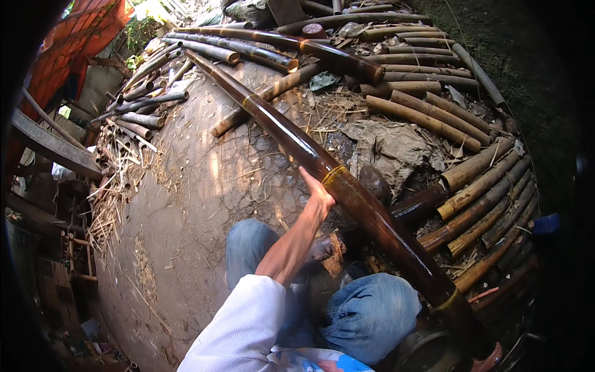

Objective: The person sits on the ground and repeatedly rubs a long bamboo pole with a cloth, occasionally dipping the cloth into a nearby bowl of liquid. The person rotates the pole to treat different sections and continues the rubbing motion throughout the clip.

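A long, dark brown, glossy bamboo pole (pixel 372 217) runs diagonally from the upper left down to the lower right, crossing above my knees in blue jeans (pixel 365 313). My left hand (pixel 317 193), on a white-sleeved arm, presses against the pole's left side at a yellowish node ring, fingers laid along it. At the pole's lower end, by the frame's bottom edge, shows a small pinkish shape (pixel 489 359) that may be my right hand; its grip is not clear. Below the pole lies a short wooden block (pixel 333 251).
Stacks of cut bamboo poles (pixel 446 121) line the right side and the top. Thinner dark canes and dry straw (pixel 133 118) lie at the left on cracked dirt ground (pixel 204 204). A dark round vessel (pixel 427 353) sits by my right knee. Wooden frames stand at the far left.
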`<action>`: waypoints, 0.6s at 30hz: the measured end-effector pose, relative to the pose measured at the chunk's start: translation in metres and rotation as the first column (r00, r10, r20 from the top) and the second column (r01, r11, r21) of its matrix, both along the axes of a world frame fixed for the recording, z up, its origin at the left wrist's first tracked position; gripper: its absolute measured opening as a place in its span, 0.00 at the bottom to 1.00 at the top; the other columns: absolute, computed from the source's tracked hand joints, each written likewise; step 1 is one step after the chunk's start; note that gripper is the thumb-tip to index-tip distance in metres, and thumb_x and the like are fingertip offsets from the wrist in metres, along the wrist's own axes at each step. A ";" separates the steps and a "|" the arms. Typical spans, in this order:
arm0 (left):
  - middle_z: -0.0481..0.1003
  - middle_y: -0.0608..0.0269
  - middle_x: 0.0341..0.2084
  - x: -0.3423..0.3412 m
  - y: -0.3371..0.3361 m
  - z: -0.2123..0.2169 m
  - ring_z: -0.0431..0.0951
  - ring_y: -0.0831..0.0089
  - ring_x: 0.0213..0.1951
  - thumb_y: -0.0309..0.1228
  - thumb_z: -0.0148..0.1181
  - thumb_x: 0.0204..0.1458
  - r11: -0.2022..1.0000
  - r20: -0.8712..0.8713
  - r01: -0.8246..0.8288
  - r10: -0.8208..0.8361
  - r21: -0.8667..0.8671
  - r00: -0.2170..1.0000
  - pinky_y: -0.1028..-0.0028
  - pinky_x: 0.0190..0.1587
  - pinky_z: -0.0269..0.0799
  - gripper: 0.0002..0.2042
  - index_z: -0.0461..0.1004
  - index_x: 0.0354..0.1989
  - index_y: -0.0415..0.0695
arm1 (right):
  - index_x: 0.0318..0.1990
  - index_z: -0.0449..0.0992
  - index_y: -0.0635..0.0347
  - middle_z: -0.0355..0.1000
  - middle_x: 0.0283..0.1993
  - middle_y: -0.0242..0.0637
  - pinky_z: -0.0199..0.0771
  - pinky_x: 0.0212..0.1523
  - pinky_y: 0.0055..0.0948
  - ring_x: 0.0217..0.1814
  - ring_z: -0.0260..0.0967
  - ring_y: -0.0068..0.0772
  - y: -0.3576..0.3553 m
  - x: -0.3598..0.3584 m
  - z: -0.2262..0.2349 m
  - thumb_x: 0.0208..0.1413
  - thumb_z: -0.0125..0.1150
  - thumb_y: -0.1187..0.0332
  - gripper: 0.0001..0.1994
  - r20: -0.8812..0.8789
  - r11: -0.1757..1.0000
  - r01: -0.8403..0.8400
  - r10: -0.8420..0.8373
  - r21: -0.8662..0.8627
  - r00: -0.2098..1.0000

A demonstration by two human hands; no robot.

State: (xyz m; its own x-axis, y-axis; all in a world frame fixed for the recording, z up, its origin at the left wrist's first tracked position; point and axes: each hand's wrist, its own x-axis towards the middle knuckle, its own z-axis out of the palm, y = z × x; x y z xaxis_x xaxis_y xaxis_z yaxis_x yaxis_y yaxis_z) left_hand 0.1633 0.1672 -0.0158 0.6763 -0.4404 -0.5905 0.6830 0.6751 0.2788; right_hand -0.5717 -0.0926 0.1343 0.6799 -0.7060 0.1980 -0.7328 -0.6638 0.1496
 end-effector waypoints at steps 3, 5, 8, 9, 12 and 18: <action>0.78 0.44 0.38 -0.021 -0.014 0.011 0.77 0.45 0.41 0.83 0.21 0.48 1.000 0.025 0.007 -0.007 0.002 1.000 0.44 0.48 0.74 0.54 0.74 0.50 0.41 | 0.51 0.77 0.57 0.77 0.49 0.49 0.73 0.55 0.53 0.52 0.73 0.58 -0.008 -0.018 0.009 0.37 0.81 0.60 0.31 0.053 0.998 0.020 -0.016 -0.063 0.998; 0.78 0.46 0.38 -0.031 -0.018 0.016 0.78 0.46 0.41 0.83 0.20 0.48 1.000 0.049 0.010 -0.009 -0.023 0.999 0.44 0.48 0.74 0.54 0.75 0.49 0.43 | 0.51 0.78 0.58 0.77 0.48 0.50 0.74 0.54 0.52 0.51 0.74 0.58 -0.011 -0.024 0.013 0.36 0.81 0.60 0.31 0.027 0.996 0.040 -0.038 -0.080 0.999; 0.78 0.50 0.38 -0.035 -0.016 0.015 0.78 0.50 0.41 0.82 0.18 0.50 0.998 0.087 0.005 0.000 -0.063 0.996 0.45 0.47 0.75 0.53 0.75 0.49 0.45 | 0.54 0.76 0.61 0.76 0.51 0.50 0.73 0.58 0.48 0.55 0.73 0.56 -0.008 -0.026 0.012 0.38 0.82 0.58 0.33 -0.002 0.999 0.051 -0.051 -0.001 0.999; 0.78 0.50 0.39 -0.032 -0.014 0.013 0.78 0.50 0.41 0.82 0.18 0.50 1.000 0.098 -0.001 0.003 -0.024 0.995 0.46 0.47 0.75 0.52 0.75 0.50 0.45 | 0.55 0.75 0.62 0.76 0.53 0.50 0.72 0.60 0.47 0.58 0.72 0.54 -0.004 -0.025 0.009 0.39 0.82 0.58 0.35 -0.009 0.998 0.054 -0.054 0.041 0.999; 0.78 0.49 0.40 -0.014 -0.006 0.005 0.77 0.50 0.43 0.82 0.21 0.50 0.997 0.136 -0.032 0.023 0.069 0.990 0.45 0.48 0.75 0.52 0.74 0.51 0.45 | 0.56 0.75 0.63 0.75 0.53 0.51 0.72 0.60 0.48 0.58 0.72 0.56 0.016 -0.022 0.000 0.38 0.82 0.58 0.36 -0.078 0.998 -0.031 0.035 0.046 0.996; 0.76 0.43 0.46 0.025 0.002 0.004 0.76 0.46 0.49 0.83 0.28 0.46 0.998 0.162 0.053 -0.058 0.033 0.985 0.36 0.55 0.69 0.53 0.71 0.54 0.42 | 0.59 0.72 0.60 0.75 0.54 0.53 0.71 0.60 0.51 0.59 0.71 0.57 0.047 -0.019 -0.009 0.31 0.85 0.63 0.42 -0.137 0.947 0.136 -0.100 0.291 0.986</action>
State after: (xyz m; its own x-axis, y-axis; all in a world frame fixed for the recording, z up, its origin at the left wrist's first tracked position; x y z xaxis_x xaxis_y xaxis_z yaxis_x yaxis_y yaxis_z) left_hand 0.1888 0.1696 -0.0122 0.7395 -0.4645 -0.4872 0.6630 0.6276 0.4081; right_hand -0.5907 -0.0454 0.1255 0.5937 -0.7970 -0.1110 -0.7977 -0.6011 0.0491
